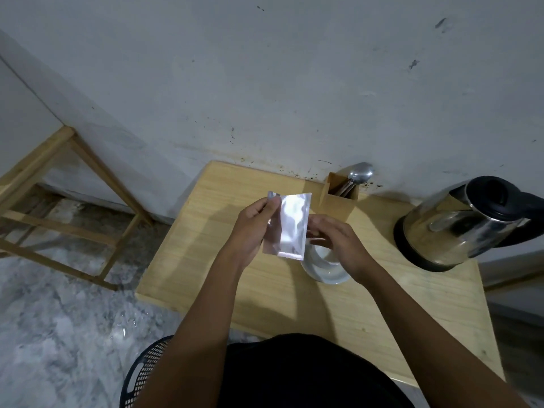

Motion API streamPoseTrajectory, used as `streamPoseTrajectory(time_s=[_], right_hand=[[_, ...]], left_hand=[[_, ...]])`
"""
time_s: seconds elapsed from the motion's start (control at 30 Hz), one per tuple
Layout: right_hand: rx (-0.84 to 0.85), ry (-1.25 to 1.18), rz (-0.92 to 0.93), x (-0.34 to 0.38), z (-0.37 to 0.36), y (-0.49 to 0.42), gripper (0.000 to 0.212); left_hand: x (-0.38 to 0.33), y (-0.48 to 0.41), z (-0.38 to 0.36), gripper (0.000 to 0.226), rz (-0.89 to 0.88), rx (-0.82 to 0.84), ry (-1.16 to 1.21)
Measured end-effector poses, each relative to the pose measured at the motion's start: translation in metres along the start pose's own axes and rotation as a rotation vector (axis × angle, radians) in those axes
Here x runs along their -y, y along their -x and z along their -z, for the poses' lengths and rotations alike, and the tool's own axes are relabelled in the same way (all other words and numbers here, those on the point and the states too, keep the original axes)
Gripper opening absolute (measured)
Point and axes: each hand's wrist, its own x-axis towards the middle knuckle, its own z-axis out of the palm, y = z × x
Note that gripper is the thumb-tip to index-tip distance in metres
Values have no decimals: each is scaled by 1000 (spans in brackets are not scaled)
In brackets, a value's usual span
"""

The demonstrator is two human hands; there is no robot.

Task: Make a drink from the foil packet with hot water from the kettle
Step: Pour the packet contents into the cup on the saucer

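Note:
A shiny silver foil packet stands upright in the air above the wooden table. My left hand pinches its left edge near the top. My right hand is just right of the packet, fingers bent toward its right edge; whether they touch it I cannot tell. A white cup sits on the table right under my right hand, partly hidden by it. The steel kettle with a black lid and handle stands on its base at the table's right side.
A wooden holder with a metal spoon stands at the table's back edge against the grey wall. A wooden frame is on the floor to the left. A black mesh basket is low at the left.

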Motion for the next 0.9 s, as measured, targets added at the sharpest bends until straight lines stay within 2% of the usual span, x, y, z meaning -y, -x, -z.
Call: streamPoseTrajectory(time_s=[0.07,0.17,0.27,0.37,0.47,0.6,0.7,0.8,0.9], right_hand=[[-37,-19,10,-5,10,12,26],[-166,75,33,-16,21,25,15],[-302,103,27,-26,37,35,10],[-437,4,14,-35,53,44,10],[-524,-134,-12,-44,60,52,18],[-524,-372,-74,-55,56,61,38],[-608,-408,-91,-62,52,67,40],[-715,-306,-109,-67,59,72,39],[-728,-39,-89,-67,71,74,38]], left_hand=[[1,1,-14,20,25,52,89],[8,2,-33,26,47,135,48],[15,3,-47,26,46,186,-111],[21,0,-54,20,7,215,-329],[27,0,-66,21,48,250,-316],[37,0,-80,20,118,233,-215],[46,-1,-84,19,154,263,-221],[51,-3,-81,22,11,170,-391],[59,-10,-63,35,-134,22,-635]])
